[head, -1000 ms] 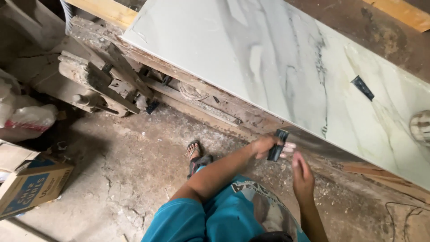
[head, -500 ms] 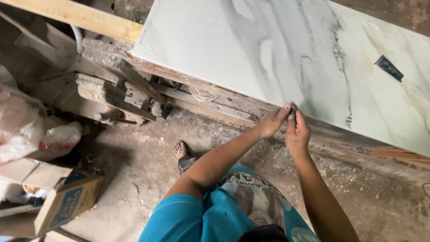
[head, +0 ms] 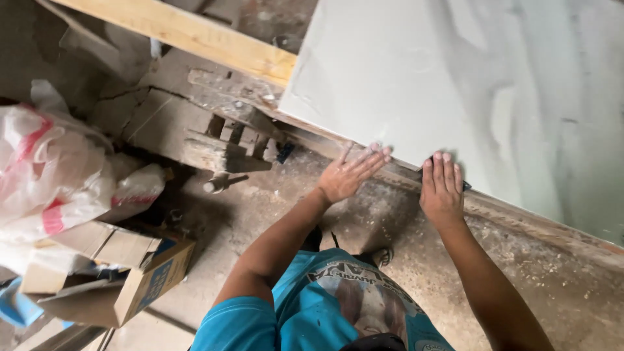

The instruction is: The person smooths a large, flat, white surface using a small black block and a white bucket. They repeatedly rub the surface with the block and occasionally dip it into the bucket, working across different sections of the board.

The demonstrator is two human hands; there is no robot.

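Observation:
A large white marble-patterned tile lies flat, raised on a dusty wooden edge. My left hand reaches to the tile's near edge, fingers stretched out and touching it, holding nothing. My right hand lies flat on the same edge a little to the right, fingers together, pressing down over a small black clip. Only the clip's ends show beside the hand. My arms and blue shirt fill the lower middle of the view.
A long wooden beam runs across the top left. Rough wooden blocks lie under the tile's corner. White and red plastic bags and a cardboard box sit at left on the dusty floor. A sandalled foot shows below.
The view has moved closer and leftward along the tile. My left hand let go of the black clip and spread on the tile edge. My right hand now covers the clip.

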